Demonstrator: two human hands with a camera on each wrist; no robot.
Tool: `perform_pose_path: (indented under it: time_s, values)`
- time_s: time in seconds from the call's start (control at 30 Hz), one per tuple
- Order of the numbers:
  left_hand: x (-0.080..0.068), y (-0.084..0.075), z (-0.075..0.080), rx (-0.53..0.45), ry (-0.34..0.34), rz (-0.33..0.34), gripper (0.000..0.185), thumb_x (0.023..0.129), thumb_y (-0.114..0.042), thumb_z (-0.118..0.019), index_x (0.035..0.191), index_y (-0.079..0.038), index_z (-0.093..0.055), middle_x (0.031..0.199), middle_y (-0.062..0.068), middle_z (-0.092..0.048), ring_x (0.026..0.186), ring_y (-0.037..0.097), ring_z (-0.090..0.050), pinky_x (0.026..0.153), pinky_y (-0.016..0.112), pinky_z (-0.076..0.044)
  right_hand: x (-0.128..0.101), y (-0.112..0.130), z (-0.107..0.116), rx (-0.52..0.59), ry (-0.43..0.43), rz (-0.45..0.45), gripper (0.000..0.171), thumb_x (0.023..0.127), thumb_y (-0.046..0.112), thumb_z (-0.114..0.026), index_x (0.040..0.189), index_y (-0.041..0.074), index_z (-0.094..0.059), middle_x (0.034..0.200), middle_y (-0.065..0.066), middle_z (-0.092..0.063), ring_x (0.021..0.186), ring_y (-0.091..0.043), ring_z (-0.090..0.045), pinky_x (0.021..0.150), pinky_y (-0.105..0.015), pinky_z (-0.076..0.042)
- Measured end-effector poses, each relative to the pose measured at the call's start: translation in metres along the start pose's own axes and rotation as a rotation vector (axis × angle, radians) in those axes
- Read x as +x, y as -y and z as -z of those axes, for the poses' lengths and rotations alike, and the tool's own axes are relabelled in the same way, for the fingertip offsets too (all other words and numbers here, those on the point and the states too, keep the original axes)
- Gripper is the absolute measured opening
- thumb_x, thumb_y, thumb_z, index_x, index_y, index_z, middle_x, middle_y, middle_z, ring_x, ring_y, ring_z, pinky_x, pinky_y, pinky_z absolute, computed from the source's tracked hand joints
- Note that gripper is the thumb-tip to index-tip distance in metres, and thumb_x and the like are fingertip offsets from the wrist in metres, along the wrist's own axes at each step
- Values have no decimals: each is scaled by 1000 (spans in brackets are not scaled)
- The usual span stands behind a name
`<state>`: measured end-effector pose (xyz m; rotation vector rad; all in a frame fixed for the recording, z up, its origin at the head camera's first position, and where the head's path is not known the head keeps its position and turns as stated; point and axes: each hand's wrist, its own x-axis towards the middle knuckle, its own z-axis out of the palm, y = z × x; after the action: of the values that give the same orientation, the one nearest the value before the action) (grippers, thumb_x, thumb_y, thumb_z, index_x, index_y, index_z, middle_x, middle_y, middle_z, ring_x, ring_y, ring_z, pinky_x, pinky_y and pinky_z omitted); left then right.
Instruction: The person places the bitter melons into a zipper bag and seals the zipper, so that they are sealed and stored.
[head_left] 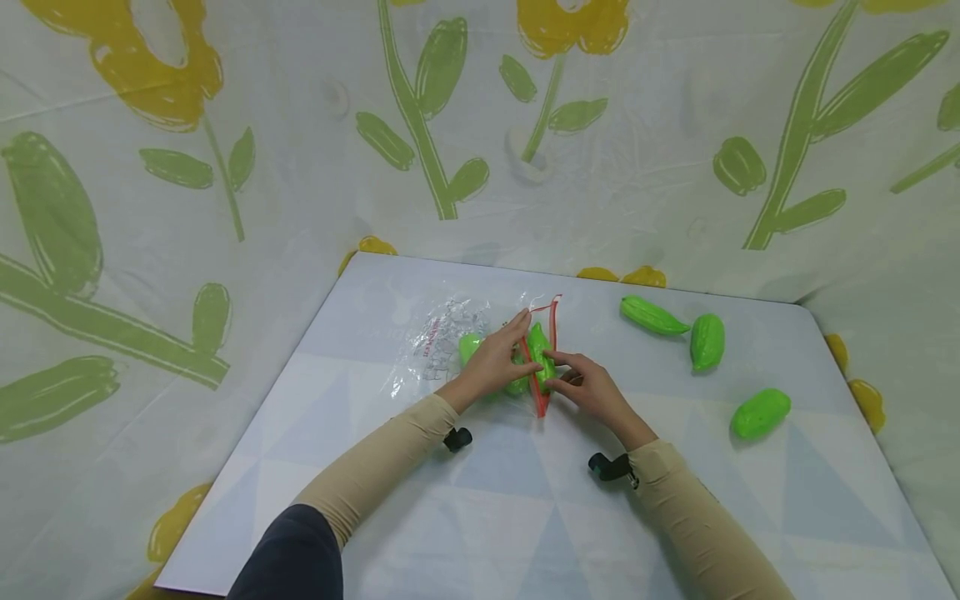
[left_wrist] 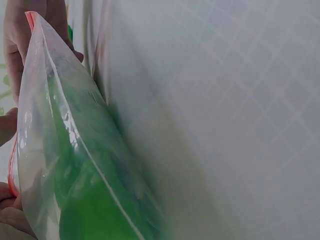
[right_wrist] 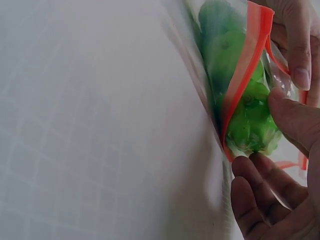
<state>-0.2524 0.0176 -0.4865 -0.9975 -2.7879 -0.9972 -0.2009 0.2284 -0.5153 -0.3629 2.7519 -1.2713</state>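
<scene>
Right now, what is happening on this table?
A person works at a clear zip bag with a red seal strip, lying on the pale table. The left hand holds the bag's mouth open, and the right hand pushes a green toy vegetable into the opening. More green pieces are already inside. Three green vegetables lie loose on the table to the right, apart from the bag.

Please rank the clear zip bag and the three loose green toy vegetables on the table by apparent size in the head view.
1. clear zip bag, clearly largest.
2. The long pod, the stubby pod and the nearest pod look too alike to rank; the nearest one also lies closer to the camera.
</scene>
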Motion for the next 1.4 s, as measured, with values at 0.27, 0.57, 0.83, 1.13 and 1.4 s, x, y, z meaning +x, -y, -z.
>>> perform_pose_path:
  time_s: [0.27, 0.57, 0.83, 1.13, 1.4]
  values:
    - [-1, -2, 1, -8, 3, 12, 90, 80, -41, -71, 148, -9, -21, 155, -2, -14, 135, 20, -30, 106, 34, -35, -1, -1, 3, -8, -13, -8, 53, 83, 36, -69, 132, 37, -50, 120, 2, -57, 91, -17, -61, 74, -35, -54]
    - [0, 0, 0, -4, 6, 12, 91, 80, -41, -71, 148, -7, -21, 155, 0, -14, 138, 19, -24, 107, 35, -33, -6, -2, 9, -26, -28, -28, 48, 87, 36, -63, 133, 34, -50, 125, 0, -56, 95, -19, -60, 76, -38, -53]
    - [0, 1, -1, 0, 14, 11, 91, 80, -42, -70, 149, -9, -20, 155, -2, -12, 138, 17, -23, 107, 34, -32, -14, -8, 16, -49, -43, -48, 46, 88, 37, -62, 133, 35, -50, 120, -2, -59, 95, -20, -60, 73, -36, -54]
    - [-2, 2, -1, -3, 21, 9, 91, 81, -43, -69, 149, -10, -18, 155, -4, -10, 138, 17, -24, 107, 33, -33, -29, -18, 32, -80, -48, -84, 47, 89, 39, -60, 135, 34, -48, 121, -1, -58, 95, -19, -60, 73, -34, -53]
    - [-3, 2, -1, 0, 17, 9, 91, 81, -44, -69, 148, -8, -20, 155, -4, -10, 138, 18, -23, 107, 33, -32, -42, -28, 50, -55, -94, -66, 49, 90, 44, -55, 137, 29, -47, 121, -7, -59, 94, -21, -61, 70, -34, -51]
